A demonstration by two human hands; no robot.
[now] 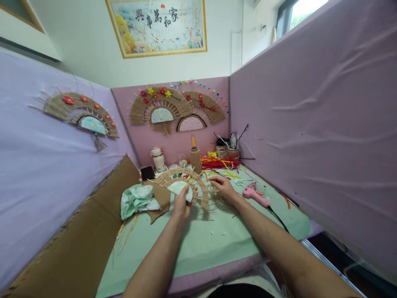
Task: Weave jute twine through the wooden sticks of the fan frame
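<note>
My left hand [182, 203] is closed on a half-round fan [203, 192], with its thumb over the pale blue patterned fabric centre [176, 187]. Tan twine is woven in an arc between thin sticks that poke out around the fan. To the right of the fan's edge, my right hand [223, 188] pinches its thumb and fingertips together on what looks like a strand of twine; the strand itself is hardly visible. A loose tangle of twine [218, 198] lies beneath that hand. Behind the fan stands a cone of twine [195, 160].
A pink glue gun [257, 195] with a black cord lies at the right. Crumpled patterned cloth [138, 200] and cut cardboard [159, 196] sit at the left. Red and yellow craft stems [220, 163], a white bottle [158, 159] and a brush pot [233, 154] occupy the back. Finished fans [161, 101] hang behind.
</note>
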